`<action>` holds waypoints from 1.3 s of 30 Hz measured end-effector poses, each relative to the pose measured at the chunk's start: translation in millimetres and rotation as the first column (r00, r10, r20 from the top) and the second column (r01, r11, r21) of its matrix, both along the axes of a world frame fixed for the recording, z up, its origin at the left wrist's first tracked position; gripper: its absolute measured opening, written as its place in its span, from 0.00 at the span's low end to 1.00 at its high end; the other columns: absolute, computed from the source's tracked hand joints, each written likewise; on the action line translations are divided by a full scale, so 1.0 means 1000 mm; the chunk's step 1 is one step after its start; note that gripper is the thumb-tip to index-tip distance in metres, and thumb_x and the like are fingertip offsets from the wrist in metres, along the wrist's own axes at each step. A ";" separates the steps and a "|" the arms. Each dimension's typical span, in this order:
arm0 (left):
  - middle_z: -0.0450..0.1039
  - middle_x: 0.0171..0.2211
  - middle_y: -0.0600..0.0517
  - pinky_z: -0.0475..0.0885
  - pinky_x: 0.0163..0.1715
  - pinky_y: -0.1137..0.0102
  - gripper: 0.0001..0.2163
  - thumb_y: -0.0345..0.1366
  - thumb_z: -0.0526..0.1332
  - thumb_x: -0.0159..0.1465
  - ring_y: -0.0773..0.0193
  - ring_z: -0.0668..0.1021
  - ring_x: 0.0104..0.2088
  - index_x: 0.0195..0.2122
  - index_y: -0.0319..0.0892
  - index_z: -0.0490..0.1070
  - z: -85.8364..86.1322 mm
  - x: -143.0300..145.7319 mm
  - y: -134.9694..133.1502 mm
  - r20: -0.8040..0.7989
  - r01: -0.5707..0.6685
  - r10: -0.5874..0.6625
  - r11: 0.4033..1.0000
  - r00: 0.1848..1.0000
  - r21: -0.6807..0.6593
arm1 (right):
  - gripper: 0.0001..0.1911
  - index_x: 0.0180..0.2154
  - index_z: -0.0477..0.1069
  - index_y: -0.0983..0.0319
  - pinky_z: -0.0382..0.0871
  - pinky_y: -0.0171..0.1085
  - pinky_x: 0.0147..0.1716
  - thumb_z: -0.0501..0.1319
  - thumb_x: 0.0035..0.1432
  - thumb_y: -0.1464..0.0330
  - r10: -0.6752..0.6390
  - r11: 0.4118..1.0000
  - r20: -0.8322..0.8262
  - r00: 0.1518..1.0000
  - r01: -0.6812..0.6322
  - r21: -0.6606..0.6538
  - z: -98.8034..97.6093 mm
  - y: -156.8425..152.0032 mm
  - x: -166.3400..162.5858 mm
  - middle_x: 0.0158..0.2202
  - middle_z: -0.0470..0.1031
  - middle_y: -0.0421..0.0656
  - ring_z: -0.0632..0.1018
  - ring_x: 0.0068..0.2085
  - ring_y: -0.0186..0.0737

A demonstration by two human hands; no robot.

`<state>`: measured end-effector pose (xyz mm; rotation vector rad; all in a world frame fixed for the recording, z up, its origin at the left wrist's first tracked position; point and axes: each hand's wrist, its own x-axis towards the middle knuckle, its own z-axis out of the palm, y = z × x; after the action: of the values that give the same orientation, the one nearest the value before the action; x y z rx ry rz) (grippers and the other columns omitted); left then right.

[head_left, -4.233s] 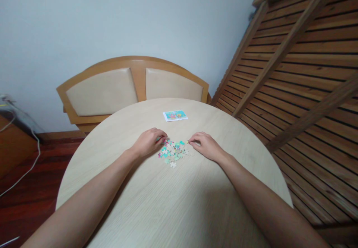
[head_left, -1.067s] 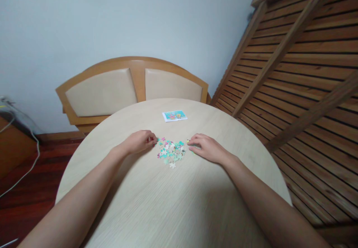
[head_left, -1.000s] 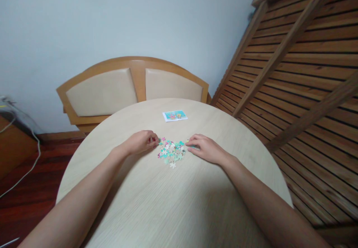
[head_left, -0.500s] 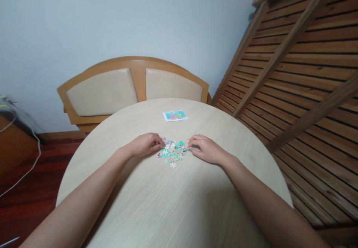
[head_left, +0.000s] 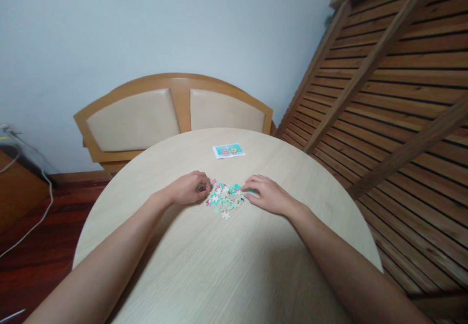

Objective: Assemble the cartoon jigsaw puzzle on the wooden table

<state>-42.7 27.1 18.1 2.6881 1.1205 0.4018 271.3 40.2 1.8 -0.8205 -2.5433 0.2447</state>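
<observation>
A loose heap of jigsaw puzzle pieces (head_left: 225, 200), teal, pink and pale backs mixed, lies on the round table (head_left: 204, 265). At the heap's left edge is my left hand (head_left: 190, 187), its fingers curled in. Teal and magenta puzzle pieces show inside the curl of those fingers; how many cannot be made out. My right hand (head_left: 265, 193) rests at the right edge of the heap. Its thumb and fingers are apart, the fingertips close to or touching the outermost pieces.
Beyond the heap lies a small picture card (head_left: 229, 151) with cartoon figures on teal. A padded headboard (head_left: 175, 104) stands behind the table against the wall. Wooden slats (head_left: 395, 100) lean at the right. A white cable (head_left: 50, 197) hangs at the left.
My left hand has drawn slightly left from the heap, with its fingers more curled. My right hand's thumb and fingers have spread apart, and pieces near its fingertips have shifted.
</observation>
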 end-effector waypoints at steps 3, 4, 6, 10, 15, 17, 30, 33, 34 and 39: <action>0.77 0.39 0.46 0.71 0.45 0.65 0.09 0.34 0.58 0.67 0.57 0.77 0.42 0.41 0.42 0.77 -0.002 0.010 -0.003 0.062 -0.009 0.006 0.999 0.998 0.045 | 0.09 0.46 0.79 0.57 0.69 0.42 0.48 0.62 0.66 0.65 0.014 1.000 0.009 1.000 -0.014 -0.004 -0.001 -0.001 -0.004 0.43 0.78 0.46 0.78 0.45 0.43; 0.77 0.41 0.46 0.71 0.47 0.64 0.10 0.35 0.57 0.68 0.57 0.77 0.43 0.45 0.42 0.77 -0.004 0.015 -0.005 0.085 -0.015 0.009 0.998 0.996 0.068 | 0.09 0.46 0.79 0.57 0.69 0.42 0.48 0.63 0.66 0.65 0.015 1.000 0.015 1.000 -0.015 -0.005 -0.002 -0.001 -0.005 0.43 0.78 0.45 0.78 0.45 0.43; 0.76 0.44 0.44 0.71 0.49 0.63 0.13 0.35 0.56 0.71 0.56 0.76 0.45 0.52 0.43 0.75 -0.008 0.025 -0.007 0.083 -0.001 -0.007 0.995 0.996 0.102 | 0.08 0.45 0.79 0.58 0.69 0.42 0.47 0.63 0.65 0.65 0.020 1.000 0.016 1.000 -0.020 -0.005 -0.003 -0.001 -0.005 0.43 0.78 0.45 0.78 0.45 0.43; 0.74 0.44 0.44 0.71 0.49 0.62 0.13 0.35 0.56 0.71 0.56 0.75 0.46 0.54 0.45 0.75 -0.017 0.035 -0.007 0.053 0.015 -0.023 0.990 0.998 0.138 | 0.05 0.40 0.78 0.59 0.68 0.41 0.47 0.64 0.64 0.66 0.039 0.999 -0.008 0.999 -0.039 -0.009 -0.003 -0.002 -0.005 0.42 0.79 0.45 0.78 0.44 0.43; 0.73 0.45 0.44 0.71 0.50 0.61 0.11 0.33 0.56 0.71 0.55 0.75 0.46 0.51 0.43 0.74 -0.020 0.034 -0.006 0.080 -0.014 0.002 0.989 0.997 0.147 | 0.04 0.38 0.77 0.59 0.68 0.41 0.47 0.63 0.65 0.68 0.033 0.999 -0.003 0.999 -0.033 -0.006 0.000 -0.003 -0.006 0.40 0.79 0.43 0.78 0.43 0.42; 0.73 0.45 0.44 0.71 0.50 0.61 0.09 0.32 0.56 0.70 0.55 0.75 0.47 0.48 0.42 0.74 -0.020 0.034 -0.006 0.087 -0.016 0.004 0.990 0.996 0.140 | 0.05 0.37 0.77 0.59 0.67 0.40 0.46 0.62 0.65 0.68 0.008 1.000 0.008 1.000 -0.008 0.005 0.001 -0.003 -0.007 0.39 0.79 0.44 0.78 0.42 0.42; 0.74 0.40 0.47 0.71 0.47 0.64 0.03 0.31 0.59 0.68 0.58 0.75 0.43 0.39 0.42 0.73 -0.018 0.038 -0.008 0.202 -0.008 -0.001 0.999 0.979 0.044 | 0.02 0.35 0.76 0.60 0.65 0.41 0.45 0.64 0.59 0.72 -0.242 0.970 0.043 0.969 0.241 0.040 0.000 -0.002 -0.006 0.41 0.78 0.44 0.76 0.45 0.44; 0.75 0.38 0.48 0.70 0.45 0.65 0.04 0.31 0.58 0.67 0.59 0.75 0.41 0.37 0.42 0.73 -0.015 0.039 -0.009 0.206 -0.012 0.007 1.000 0.979 0.021 | 0.03 0.38 0.77 0.59 0.64 0.42 0.46 0.64 0.61 0.69 -0.198 0.980 0.037 0.979 0.197 0.039 0.001 -0.003 -0.008 0.42 0.77 0.44 0.76 0.46 0.44; 0.76 0.37 0.48 0.70 0.44 0.66 0.04 0.31 0.59 0.67 0.59 0.76 0.40 0.37 0.42 0.73 -0.012 0.039 -0.010 0.202 -0.025 0.022 1.000 0.979 0.008 | 0.04 0.39 0.77 0.59 0.64 0.42 0.46 0.64 0.62 0.67 -0.166 0.986 0.038 0.985 0.165 0.033 0.001 -0.004 -0.008 0.42 0.77 0.44 0.76 0.46 0.44; 0.78 0.37 0.49 0.70 0.41 0.68 0.06 0.31 0.59 0.64 0.61 0.77 0.37 0.39 0.42 0.75 0.002 0.023 -0.009 0.144 -0.166 0.167 0.986 0.975 -0.019 | 0.12 0.47 0.76 0.56 0.63 0.46 0.52 0.66 0.62 0.63 -0.033 0.999 0.059 0.998 0.034 -0.019 0.003 -0.004 0.001 0.47 0.76 0.44 0.75 0.50 0.46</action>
<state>-19.8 18.2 20.3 2.5200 1.3039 0.6090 272.3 36.5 4.8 -0.8896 -2.5831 0.2392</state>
